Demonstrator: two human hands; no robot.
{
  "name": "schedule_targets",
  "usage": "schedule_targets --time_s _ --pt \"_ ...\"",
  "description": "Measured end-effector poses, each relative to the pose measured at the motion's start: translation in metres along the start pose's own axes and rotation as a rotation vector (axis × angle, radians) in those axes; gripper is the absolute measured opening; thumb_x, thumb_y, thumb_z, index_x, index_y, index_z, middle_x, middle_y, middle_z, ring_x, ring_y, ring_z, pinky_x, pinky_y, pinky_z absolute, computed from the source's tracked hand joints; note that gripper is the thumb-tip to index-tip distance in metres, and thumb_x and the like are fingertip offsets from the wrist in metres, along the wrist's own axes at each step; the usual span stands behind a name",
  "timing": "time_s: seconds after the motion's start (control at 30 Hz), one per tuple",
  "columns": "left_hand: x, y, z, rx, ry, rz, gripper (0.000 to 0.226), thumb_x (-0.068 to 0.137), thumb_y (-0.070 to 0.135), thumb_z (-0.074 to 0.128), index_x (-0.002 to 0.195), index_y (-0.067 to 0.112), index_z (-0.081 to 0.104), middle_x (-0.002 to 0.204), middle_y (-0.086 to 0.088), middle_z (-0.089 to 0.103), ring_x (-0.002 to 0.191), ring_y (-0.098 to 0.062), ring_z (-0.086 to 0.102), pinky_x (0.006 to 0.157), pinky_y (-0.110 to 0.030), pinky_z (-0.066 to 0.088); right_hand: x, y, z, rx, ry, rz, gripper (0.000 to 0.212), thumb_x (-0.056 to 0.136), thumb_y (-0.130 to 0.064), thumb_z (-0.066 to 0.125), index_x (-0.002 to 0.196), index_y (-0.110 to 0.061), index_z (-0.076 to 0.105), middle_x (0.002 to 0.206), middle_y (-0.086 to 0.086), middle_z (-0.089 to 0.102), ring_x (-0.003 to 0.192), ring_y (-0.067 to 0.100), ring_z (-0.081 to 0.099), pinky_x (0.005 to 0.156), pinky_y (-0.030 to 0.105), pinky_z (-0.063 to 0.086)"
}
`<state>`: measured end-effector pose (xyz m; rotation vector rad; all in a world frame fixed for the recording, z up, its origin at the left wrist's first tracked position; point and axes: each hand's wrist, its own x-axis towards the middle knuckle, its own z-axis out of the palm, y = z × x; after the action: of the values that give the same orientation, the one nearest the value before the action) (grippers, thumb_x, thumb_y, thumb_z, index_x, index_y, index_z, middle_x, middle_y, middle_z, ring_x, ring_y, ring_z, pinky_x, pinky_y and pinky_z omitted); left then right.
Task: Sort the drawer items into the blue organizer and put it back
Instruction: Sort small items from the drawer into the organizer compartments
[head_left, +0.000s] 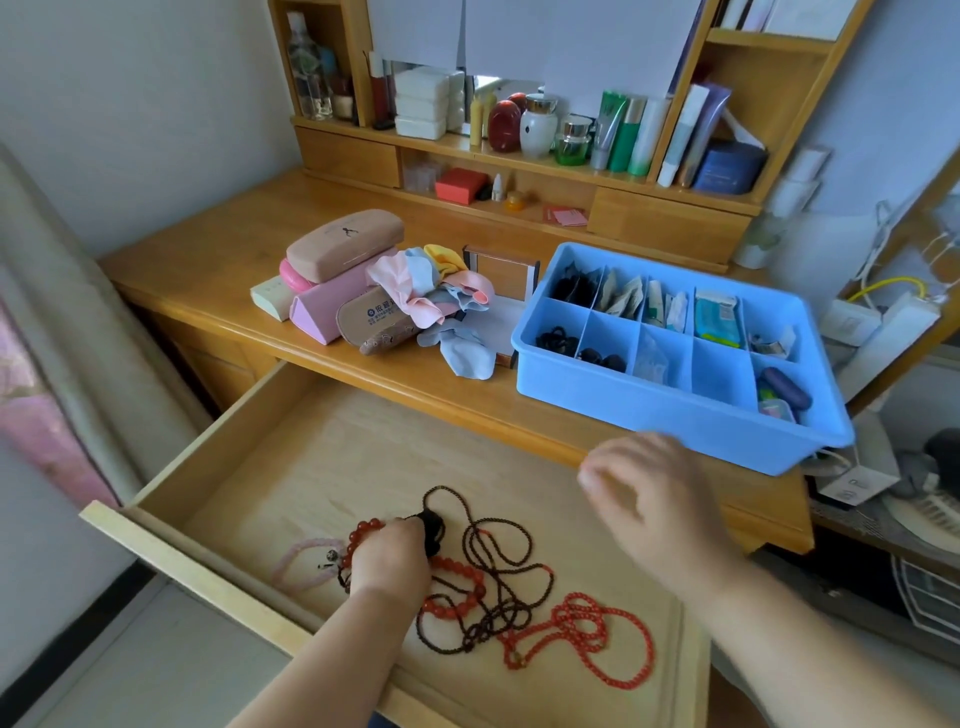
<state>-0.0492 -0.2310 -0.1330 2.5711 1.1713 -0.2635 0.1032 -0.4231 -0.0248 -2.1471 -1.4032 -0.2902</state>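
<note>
Beads (457, 577) lie in our open drawer (311, 447); our left hand (389, 561) grips some, right hand (649, 499) hovers, fingers loose

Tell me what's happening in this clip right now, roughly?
A person is clearing bead jewellery out of an open wooden drawer. The left hand grips a cluster of bracelets on the drawer floor, while the right hand hovers open and blurred above it. More bead strands lie loose there. The blue organizer, partly filled, sits on the desk.
</note>
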Motion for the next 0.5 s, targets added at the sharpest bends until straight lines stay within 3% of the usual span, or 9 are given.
schedule_targets --time_s 0.07,0.13,0.2,0.27,0.33,0.37,0.43,0.5 --pt "-0.003 0.005 -0.005 -0.149 0.072 0.075 0.025 0.091 0.014 0.047 0.11 0.022 0.062 0.091 0.006 0.056 0.068 -0.01 0.052 0.048 -0.018 0.039 -0.021 -0.012 0.018 0.098 -0.233 0.111 0.025 0.091 -0.037 0.05 0.108 -0.03 0.066 0.108 -0.02 0.062 0.086 -0.009 0.054 0.087 0.023 0.051" --pt "-0.013 0.014 -0.014 -0.412 0.12 0.193 0.021 0.092 0.019 0.053 0.102 0.027 0.069 0.088 0.011 0.061 0.065 -0.006 0.056 0.047 -0.014 0.041 -0.034 -0.019 0.034 0.204 -0.437 0.239 0.039 0.091 -0.039 0.054 0.13 -0.043 0.049 0.13 -0.033 0.039 0.084 -0.01 0.054 0.085 0.011 0.047" --pt "-0.024 0.022 -0.027 -0.734 -0.023 0.308 0.026 0.09 0.016 0.06 0.086 0.039 0.072 0.08 0.011 0.069 0.066 -0.007 0.063 0.054 -0.014 0.048 -0.037 -0.025 0.044 0.295 -0.512 0.283 0.06 0.088 -0.044 0.058 0.14 -0.052 0.028 0.135 -0.042 0.019 0.087 -0.009 0.054 0.083 0.008 0.042" --pt "-0.034 0.03 -0.036 -1.017 -0.258 0.346 0.025 0.089 0.012 0.063 0.083 0.034 0.074 0.081 0.005 0.074 0.072 -0.01 0.069 0.063 -0.016 0.052 -0.033 -0.031 0.046 0.407 -0.51 0.346 0.06 0.085 -0.042 0.062 0.137 -0.05 0.034 0.131 -0.041 0.031 0.092 -0.011 0.054 0.086 0.009 0.041" --pt "-0.037 0.032 -0.039 -1.25 -0.357 0.307 0.011 0.087 0.012 0.066 0.088 0.019 0.074 0.086 -0.009 0.074 0.078 -0.022 0.071 0.071 -0.026 0.057 -0.024 -0.034 0.041 0.475 -0.502 0.43 0.023 0.088 -0.031 0.062 0.11 -0.037 0.062 0.105 -0.021 0.065 0.081 -0.006 0.059 0.077 0.022 0.052" --pt "-0.035 0.031 -0.04 -1.36 -0.366 0.271 0.008 0.085 0.015 0.068 0.092 0.013 0.073 0.088 -0.015 0.072 0.08 -0.027 0.07 0.075 -0.033 0.058 -0.019 -0.035 0.036 0.501 -0.489 0.477 0.01 0.089 -0.026 0.061 0.096 -0.032 0.067 0.086 -0.01 0.071 0.068 -0.001 0.061 0.067 0.028 0.054" --pt "-0.028 0.023 -0.036 -1.523 -0.345 0.147 0.025 0.081 0.02 0.069 0.102 0.005 0.068 0.087 -0.02 0.068 0.078 -0.03 0.066 0.077 -0.04 0.058 -0.004 -0.032 0.023 0.62 -0.43 0.564 0.018 0.092 -0.019 0.059 0.092 -0.037 0.063 0.076 -0.005 0.071 0.052 0.002 0.059 0.052 0.022 0.05" --pt "-0.021 0.013 -0.029 -1.501 -0.248 0.025 0.019 0.088 0.013 0.064 0.104 0.005 0.066 0.081 -0.013 0.069 0.071 -0.023 0.066 0.071 -0.035 0.058 0.022 -0.024 0.007 0.802 -0.281 0.661 0.028 0.093 -0.012 0.056 0.103 -0.038 0.06 0.074 -0.007 0.072 0.048 0.005 0.057 0.049 0.016 0.047"
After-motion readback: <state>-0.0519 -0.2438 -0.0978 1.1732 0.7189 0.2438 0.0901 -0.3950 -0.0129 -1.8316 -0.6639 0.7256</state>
